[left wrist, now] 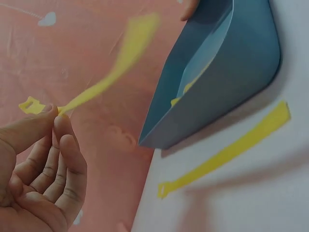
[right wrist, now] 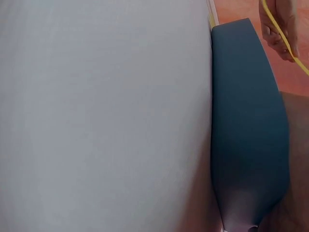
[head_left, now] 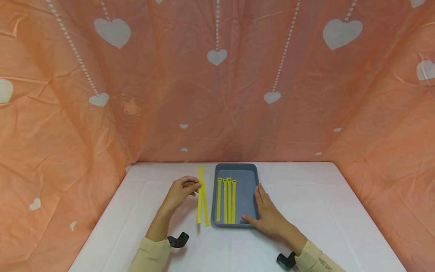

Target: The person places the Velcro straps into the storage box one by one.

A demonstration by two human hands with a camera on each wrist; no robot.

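My left hand (head_left: 181, 192) pinches a yellow hook-and-loop cable tie (left wrist: 99, 88) between thumb and fingertips, near its slotted head. The tie is held up, its tail end blurred in the left wrist view. Below it, another yellow cable tie (left wrist: 223, 153) lies on the table, left of a blue-grey tray (head_left: 247, 202). Several more yellow cable ties (head_left: 229, 202) lie side by side in the tray's left half, slotted heads at the far end. My right hand (head_left: 270, 217) rests at the tray's right side, thumb over the near right corner and fingers straight along the rim.
A white cloth covers the table (head_left: 306, 204). Orange sheets with white hearts hang behind it and on both sides (head_left: 217, 113). A black wrist device (head_left: 179, 240) sits on the left wrist, and another black device (head_left: 286, 260) on the right.
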